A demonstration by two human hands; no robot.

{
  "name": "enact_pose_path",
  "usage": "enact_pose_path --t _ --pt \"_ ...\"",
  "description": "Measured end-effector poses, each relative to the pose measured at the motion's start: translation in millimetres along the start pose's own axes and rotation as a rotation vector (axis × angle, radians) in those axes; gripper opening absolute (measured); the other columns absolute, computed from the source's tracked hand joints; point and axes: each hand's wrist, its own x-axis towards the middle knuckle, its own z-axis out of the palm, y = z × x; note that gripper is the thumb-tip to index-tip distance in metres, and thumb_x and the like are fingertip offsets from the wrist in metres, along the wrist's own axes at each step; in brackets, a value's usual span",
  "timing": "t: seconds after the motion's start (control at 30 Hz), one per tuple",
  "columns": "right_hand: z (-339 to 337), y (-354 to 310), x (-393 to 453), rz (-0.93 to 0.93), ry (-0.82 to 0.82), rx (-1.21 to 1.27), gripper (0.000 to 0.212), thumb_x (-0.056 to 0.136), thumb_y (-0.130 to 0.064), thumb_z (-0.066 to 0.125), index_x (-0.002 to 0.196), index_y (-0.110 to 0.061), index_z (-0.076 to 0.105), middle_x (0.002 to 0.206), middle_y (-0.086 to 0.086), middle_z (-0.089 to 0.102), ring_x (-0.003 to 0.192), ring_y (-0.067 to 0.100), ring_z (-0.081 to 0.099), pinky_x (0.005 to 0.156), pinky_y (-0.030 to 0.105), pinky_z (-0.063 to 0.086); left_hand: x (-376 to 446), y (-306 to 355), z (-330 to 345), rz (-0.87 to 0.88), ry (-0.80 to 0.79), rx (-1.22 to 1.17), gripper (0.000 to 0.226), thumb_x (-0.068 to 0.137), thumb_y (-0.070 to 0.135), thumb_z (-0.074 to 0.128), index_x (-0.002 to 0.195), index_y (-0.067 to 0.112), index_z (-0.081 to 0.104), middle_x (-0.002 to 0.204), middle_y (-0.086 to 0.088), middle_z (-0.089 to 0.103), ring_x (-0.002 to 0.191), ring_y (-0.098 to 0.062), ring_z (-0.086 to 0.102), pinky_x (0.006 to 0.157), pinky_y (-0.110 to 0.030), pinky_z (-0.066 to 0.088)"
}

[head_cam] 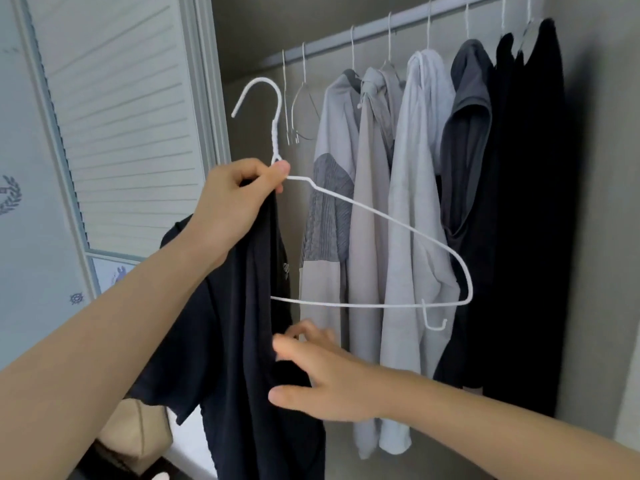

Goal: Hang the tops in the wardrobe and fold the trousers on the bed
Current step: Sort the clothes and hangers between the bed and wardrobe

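Both my arms are bare from the edge of the picture to the fingers. No sleeve shows on either forearm, so what I wear on top is short or out of view. My left hand (239, 199) has no ring, no glove and no bracelet that I can see, and there is no watch on its wrist. My right hand (322, 379) is bare in the same way, with a plain wrist. It is a little blurred, so small details on its fingers I cannot tell. The nails that show are short and have no polish.
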Motion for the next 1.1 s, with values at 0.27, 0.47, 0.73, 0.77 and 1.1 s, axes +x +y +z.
enact_pose_path --t 0.27,0.47,0.73,0.77,1.1 --pt "-21.0 37.0 -28.0 -0.122 0.09 -0.676 0.031 0.095 -0.059 0.034 0.088 -0.031 0.043 0.101 -0.012 0.038 0.098 0.014 0.027 0.089 0.04 0.031 5.9 -27.1 -63.3 -0.097 0.149 0.072 0.04 0.084 0.049 0.067 0.066 0.013 0.065 0.069 0.001 0.057 0.069 -0.003 0.049 0.07 -0.026 0.038" --pt "-62.8 44.2 -34.1 -0.089 0.325 -0.472 0.021 0.1 -0.042 0.035 0.08 -0.037 0.038 0.098 -0.02 0.042 0.089 0.005 0.04 0.082 0.018 0.035 -5.8 -51.9 -85.3 -0.125 0.123 0.291 0.031 0.082 0.057 0.065 0.071 0.029 0.07 0.068 0.018 0.066 0.072 -0.002 0.06 0.079 -0.03 0.048" --pt "-76.6 12.7 9.0 -0.02 0.694 -0.137 0.024 0.102 -0.028 0.032 0.081 -0.02 0.043 0.077 -0.004 0.046 0.076 0.008 0.045 0.066 0.018 0.034 -19.0 -31.5 -35.0 0.032 0.055 0.493 0.036 0.088 0.059 0.057 0.072 0.029 0.068 0.077 0.009 0.068 0.087 -0.014 0.06 0.105 -0.052 0.035" --pt "-75.4 8.1 14.5 -0.006 0.743 -0.108 0.025 0.102 -0.026 0.032 0.08 -0.019 0.042 0.076 -0.004 0.045 0.073 0.007 0.044 0.064 0.018 0.033 -18.3 -30.1 -31.3 0.045 0.046 0.486 0.037 0.088 0.059 0.057 0.071 0.028 0.067 0.076 0.008 0.067 0.085 -0.014 0.06 0.103 -0.052 0.037" --pt "-101.5 13.8 8.8 -0.117 0.997 0.21 0.028 0.1 -0.018 0.038 0.073 -0.01 0.04 0.066 -0.008 0.037 0.066 0.006 0.036 0.061 0.023 0.031 -16.8 -61.4 -69.6 0.07 0.03 0.579 0.073 0.083 0.066 0.051 0.06 -0.003 0.044 0.056 -0.02 0.045 0.057 -0.031 0.04 0.052 -0.023 0.027"
